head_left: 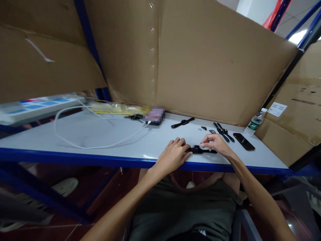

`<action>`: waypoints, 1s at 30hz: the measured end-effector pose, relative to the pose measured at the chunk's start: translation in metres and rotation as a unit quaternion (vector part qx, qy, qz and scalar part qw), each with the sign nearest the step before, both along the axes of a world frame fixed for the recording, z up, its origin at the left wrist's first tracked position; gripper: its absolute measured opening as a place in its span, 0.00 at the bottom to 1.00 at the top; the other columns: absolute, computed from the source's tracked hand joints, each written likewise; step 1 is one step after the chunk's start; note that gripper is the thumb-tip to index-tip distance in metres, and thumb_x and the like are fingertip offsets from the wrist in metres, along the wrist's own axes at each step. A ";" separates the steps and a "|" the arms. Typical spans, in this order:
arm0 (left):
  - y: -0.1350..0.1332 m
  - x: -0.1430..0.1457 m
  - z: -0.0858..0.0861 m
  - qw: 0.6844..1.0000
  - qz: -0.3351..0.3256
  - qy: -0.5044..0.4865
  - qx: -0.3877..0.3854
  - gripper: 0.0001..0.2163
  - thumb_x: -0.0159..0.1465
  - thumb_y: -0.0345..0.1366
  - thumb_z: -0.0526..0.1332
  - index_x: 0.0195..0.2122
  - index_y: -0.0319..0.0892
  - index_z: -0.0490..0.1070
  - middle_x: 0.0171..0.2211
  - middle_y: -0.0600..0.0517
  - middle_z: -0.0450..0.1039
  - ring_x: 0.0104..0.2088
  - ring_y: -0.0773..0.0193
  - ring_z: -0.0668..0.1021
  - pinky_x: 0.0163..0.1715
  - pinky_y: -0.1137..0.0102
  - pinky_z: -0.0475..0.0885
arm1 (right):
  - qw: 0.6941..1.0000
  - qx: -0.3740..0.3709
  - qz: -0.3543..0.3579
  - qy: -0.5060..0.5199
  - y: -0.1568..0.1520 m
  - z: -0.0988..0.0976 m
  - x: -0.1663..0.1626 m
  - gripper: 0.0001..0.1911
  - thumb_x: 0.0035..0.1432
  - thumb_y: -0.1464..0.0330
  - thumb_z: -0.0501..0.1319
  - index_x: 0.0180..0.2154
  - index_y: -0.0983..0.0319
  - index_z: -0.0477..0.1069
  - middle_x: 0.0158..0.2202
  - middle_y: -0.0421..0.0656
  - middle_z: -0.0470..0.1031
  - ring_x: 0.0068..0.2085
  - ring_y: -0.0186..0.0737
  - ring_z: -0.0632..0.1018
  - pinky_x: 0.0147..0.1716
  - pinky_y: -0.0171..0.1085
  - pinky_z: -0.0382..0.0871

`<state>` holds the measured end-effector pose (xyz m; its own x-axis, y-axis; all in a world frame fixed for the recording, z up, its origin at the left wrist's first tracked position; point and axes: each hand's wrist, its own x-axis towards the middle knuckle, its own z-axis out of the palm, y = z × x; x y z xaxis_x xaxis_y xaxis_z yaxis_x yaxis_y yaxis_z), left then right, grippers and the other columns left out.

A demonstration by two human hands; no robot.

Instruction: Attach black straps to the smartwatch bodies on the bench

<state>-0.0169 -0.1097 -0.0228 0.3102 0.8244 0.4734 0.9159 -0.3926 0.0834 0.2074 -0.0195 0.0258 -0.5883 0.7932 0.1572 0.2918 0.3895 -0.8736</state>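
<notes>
The left hand [177, 151] has its thumb and fingers closed around the left handle of a black tool [197, 150], which lies lengthwise near the front edge of the table [125, 135]. A ring [180, 141] shows on one finger. The right hand [215, 144] is bent over the tool's right half, thumb and forefinger drawn together at the tips, the other fingers curled; whether something small sits between them, I cannot tell. The hands hide part of both handles.

Just beyond the right hand lie a flat metal blade [212, 131], a small black part [204, 128] and some tiny screws [200, 129]. Farther back, a similar black tool [183, 123] lies at a slant. Beyond the right hand, two more black handled tools [224, 132] lie close together, with a phone [243, 141] just beside them and a water bottle [254, 123] near the right end.

To the left, a white cable [82, 145] loops across the table to a dark box [154, 117], its top blurred; keys [135, 117] and clear plastic bags [116, 107] lie beside it. A tall cardboard sheet [200, 63] closes off the back.
</notes>
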 end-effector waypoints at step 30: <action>0.000 0.001 0.001 1.000 -0.004 -0.004 -0.002 0.12 0.73 0.41 0.59 0.49 0.43 0.78 0.45 0.44 0.74 0.48 0.50 0.74 0.48 0.57 0.70 | 1.000 0.004 0.013 0.000 0.008 -0.019 -0.015 0.13 0.46 0.59 0.73 0.28 0.62 0.80 0.30 0.43 0.80 0.34 0.41 0.77 0.39 0.39 0.71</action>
<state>-0.0163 -0.1101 -0.0220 0.3133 0.8236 0.4727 0.9117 -0.4001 0.0929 0.1924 -0.0112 0.0071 -0.6085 0.7765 0.1637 0.2807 0.4035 -0.8709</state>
